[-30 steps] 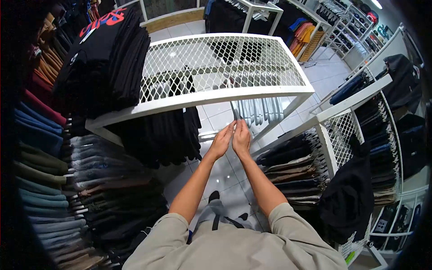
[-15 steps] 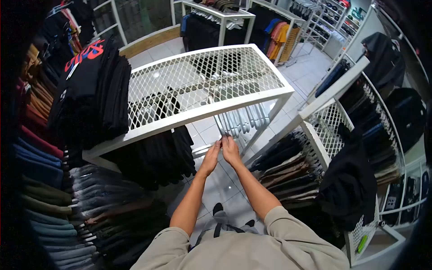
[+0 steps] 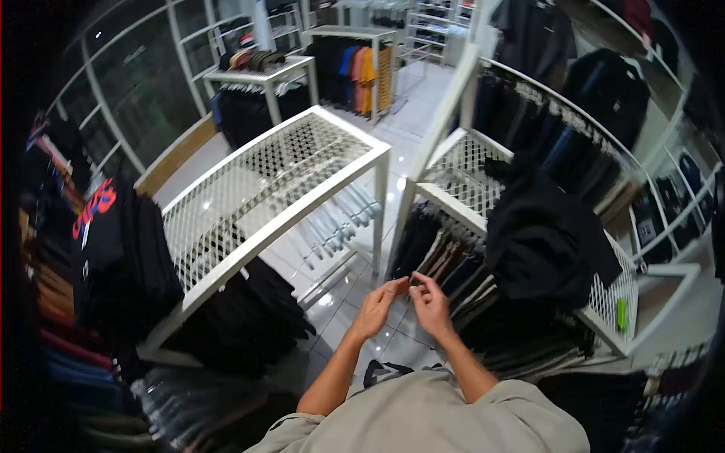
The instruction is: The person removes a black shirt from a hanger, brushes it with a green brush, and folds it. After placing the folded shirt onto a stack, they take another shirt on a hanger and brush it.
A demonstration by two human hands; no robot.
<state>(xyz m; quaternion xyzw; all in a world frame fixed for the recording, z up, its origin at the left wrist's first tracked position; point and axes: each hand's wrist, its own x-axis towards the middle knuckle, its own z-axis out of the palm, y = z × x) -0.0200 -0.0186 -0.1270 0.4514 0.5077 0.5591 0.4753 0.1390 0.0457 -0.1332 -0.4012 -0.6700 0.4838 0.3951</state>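
Note:
My left hand (image 3: 375, 308) and my right hand (image 3: 431, 303) are held in front of me, their fingertips close together. The left fingers are stretched out side by side. On the right hand the index finger points towards the left fingertips while the other fingers curl in. Whether a small thing sits in the curled fingers is hidden. Beyond both hands, pale hangers (image 3: 340, 219) hang under the white mesh-topped rack (image 3: 332, 132). Close behind the right hand is a row of hanging trousers (image 3: 445, 253).
Folded black shirts (image 3: 124, 257) are stacked on the rack's left end, with black garments (image 3: 242, 317) hanging below. A black garment (image 3: 551, 234) is draped over the right-hand mesh shelf (image 3: 461, 170). Tiled floor (image 3: 343, 321) runs between the racks.
My view has turned right. Both hands have come away from the hangers and now are nearer the trousers. The right fingers have curled, with the index finger extended.

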